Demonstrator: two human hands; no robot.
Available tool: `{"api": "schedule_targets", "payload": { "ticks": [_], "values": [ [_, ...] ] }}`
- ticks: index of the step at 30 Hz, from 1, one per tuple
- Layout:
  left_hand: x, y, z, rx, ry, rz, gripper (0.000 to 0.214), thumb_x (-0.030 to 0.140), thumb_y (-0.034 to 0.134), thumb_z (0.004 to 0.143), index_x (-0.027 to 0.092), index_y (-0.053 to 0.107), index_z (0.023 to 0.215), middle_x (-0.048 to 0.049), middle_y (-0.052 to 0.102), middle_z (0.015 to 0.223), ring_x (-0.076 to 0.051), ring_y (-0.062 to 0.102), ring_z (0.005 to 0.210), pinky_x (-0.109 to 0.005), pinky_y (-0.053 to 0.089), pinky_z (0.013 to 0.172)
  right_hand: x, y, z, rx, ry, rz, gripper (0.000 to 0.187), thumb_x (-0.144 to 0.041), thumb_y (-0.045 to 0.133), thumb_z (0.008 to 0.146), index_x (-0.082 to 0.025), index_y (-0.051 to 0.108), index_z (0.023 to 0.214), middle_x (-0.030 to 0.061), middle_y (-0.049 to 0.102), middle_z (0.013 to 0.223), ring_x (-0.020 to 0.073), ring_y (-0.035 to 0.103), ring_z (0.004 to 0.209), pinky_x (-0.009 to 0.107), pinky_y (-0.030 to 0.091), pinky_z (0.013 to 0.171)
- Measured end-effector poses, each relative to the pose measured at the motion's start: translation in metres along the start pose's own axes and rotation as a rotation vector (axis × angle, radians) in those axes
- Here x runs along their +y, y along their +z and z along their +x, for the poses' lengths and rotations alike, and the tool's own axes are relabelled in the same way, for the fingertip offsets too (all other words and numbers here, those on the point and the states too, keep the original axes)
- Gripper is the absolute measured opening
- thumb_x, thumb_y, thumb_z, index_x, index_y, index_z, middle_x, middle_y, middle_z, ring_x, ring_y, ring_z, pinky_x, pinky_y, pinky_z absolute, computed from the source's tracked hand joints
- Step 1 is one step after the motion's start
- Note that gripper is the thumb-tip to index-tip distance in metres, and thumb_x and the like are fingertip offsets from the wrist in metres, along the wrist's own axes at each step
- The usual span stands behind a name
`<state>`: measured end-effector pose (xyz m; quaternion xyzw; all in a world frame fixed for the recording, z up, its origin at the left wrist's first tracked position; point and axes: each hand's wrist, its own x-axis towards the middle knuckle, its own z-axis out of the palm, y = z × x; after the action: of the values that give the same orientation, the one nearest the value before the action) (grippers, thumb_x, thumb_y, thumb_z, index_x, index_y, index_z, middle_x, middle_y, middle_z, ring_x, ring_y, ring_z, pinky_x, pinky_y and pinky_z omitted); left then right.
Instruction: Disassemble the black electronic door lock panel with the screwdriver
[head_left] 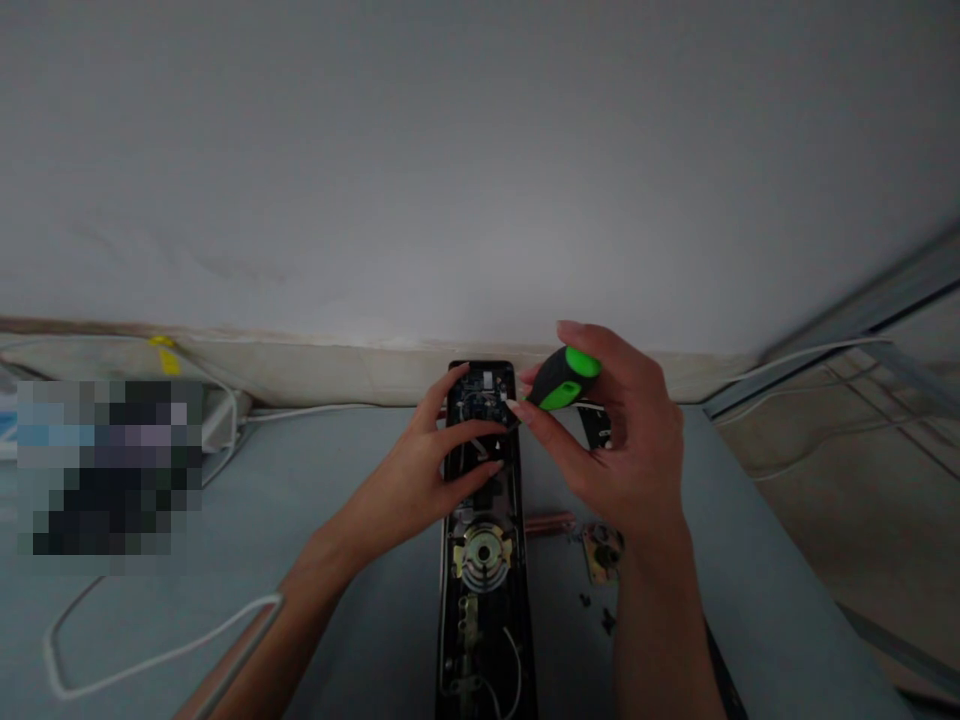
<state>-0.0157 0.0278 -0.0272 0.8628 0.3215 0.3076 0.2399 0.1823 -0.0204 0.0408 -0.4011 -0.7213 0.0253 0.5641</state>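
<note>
A long black housing (pixel 526 600), apparently a door lock panel, lies opened on the table with its inside facing up. Near its far end sits a small circuit board (pixel 472 400); a round metal mechanism (pixel 484 555) is lower down. My left hand (pixel 431 460) grips the housing's far part from the left, fingers spread across it and the board. In my right hand (pixel 622 440) is a green and black screwdriver (pixel 559 382), tilted, its shaft pointing down left toward the housing's right edge beside my left fingers. Its tip's exact contact is too small to tell.
Right of the housing lie a copper-coloured cylinder (pixel 550 524), a metal plate (pixel 600 555) and small dark screws (pixel 607 621). A white cable (pixel 150 665) loops at the left, near a blurred-out object (pixel 112 470). The wall (pixel 450 200) rises behind the table (pixel 337 450).
</note>
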Motion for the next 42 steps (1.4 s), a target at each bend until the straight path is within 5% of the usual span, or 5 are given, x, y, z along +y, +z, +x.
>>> {"api": "schedule_targets", "payload": {
  "ticks": [22,32,38,42],
  "values": [
    [0.002,0.003,0.001,0.019,0.002,-0.050,0.030,0.030,0.067,0.096,0.027,0.070,0.125,-0.0051,0.010,0.172,-0.039,0.028,0.156,-0.061,0.036,0.125,-0.004,0.003,0.003,-0.028,-0.062,-0.025,0.072,-0.011,0.076,0.086,-0.039,0.050,0.147,-0.0043,0.072,0.133,0.0166,0.077,0.103,0.036,0.066,0.097],
    [0.001,0.000,0.000,0.012,-0.025,-0.035,0.035,0.029,0.072,0.093,0.027,0.068,0.128,-0.0045,0.012,0.172,-0.038,0.031,0.155,-0.058,0.036,0.125,0.004,0.005,0.004,0.013,-0.102,-0.084,0.076,-0.018,0.081,0.083,-0.041,0.050,0.148,-0.0018,0.074,0.121,0.0184,0.074,0.097,0.034,0.067,0.084],
    [-0.001,-0.002,0.000,-0.008,-0.017,-0.029,0.034,0.030,0.071,0.094,0.029,0.068,0.127,-0.0051,0.018,0.169,-0.036,0.027,0.157,-0.058,0.031,0.127,-0.009,-0.005,0.003,0.016,0.041,0.041,0.047,-0.017,0.047,0.103,-0.036,0.057,0.144,0.0023,0.070,0.136,0.0223,0.071,0.115,0.046,0.063,0.096],
    [-0.002,-0.004,0.000,-0.021,-0.009,-0.029,0.035,0.030,0.070,0.094,0.030,0.067,0.129,-0.0049,0.020,0.169,-0.034,0.025,0.158,-0.057,0.031,0.127,-0.009,-0.005,0.006,0.135,-0.016,0.054,0.037,-0.016,0.068,0.093,-0.035,0.072,0.125,0.0009,0.073,0.115,0.0192,0.071,0.102,0.040,0.064,0.085]
  ]
}}
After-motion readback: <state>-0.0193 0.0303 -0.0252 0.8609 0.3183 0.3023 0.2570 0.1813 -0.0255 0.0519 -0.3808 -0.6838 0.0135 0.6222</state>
